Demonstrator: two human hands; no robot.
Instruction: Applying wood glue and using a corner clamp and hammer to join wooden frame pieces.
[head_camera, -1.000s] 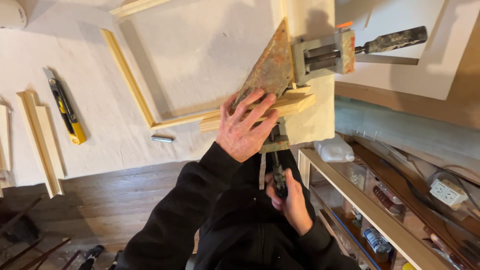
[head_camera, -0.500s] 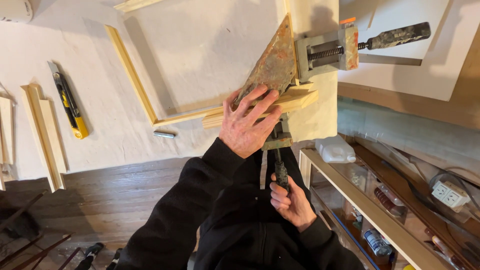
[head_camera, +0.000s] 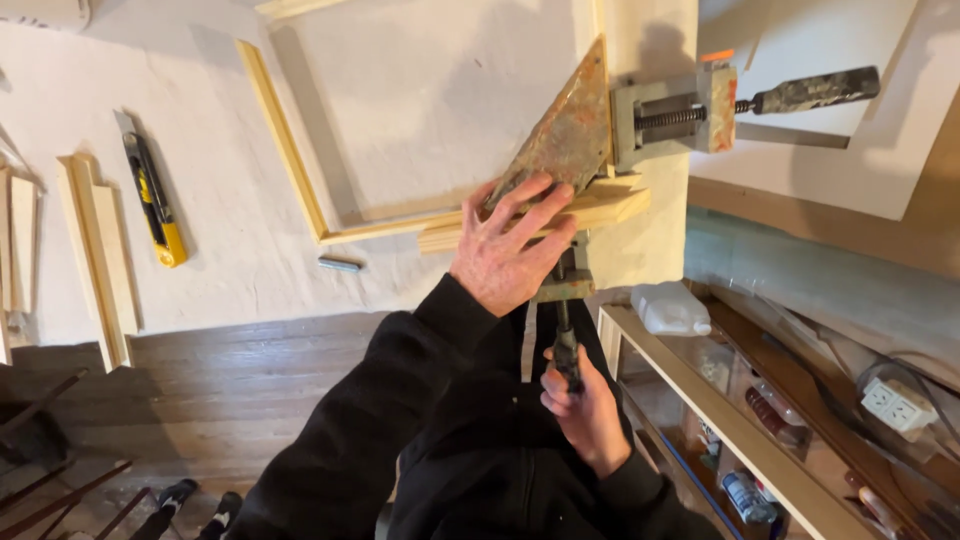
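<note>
Your left hand (head_camera: 510, 250) lies open, flat on the rusty triangular corner clamp (head_camera: 565, 135), hiding the wooden strip joint (head_camera: 600, 205). Your right hand (head_camera: 585, 410) grips the dark clamp handle (head_camera: 565, 345), partly concealed.

One head-worn camera looks steeply down, close over the white table (head_camera: 300, 270), probably tilted slightly right.

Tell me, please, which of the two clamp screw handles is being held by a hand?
The near handle, pointing toward the person, is in the right hand. The far handle sticks out sideways, untouched.
</note>
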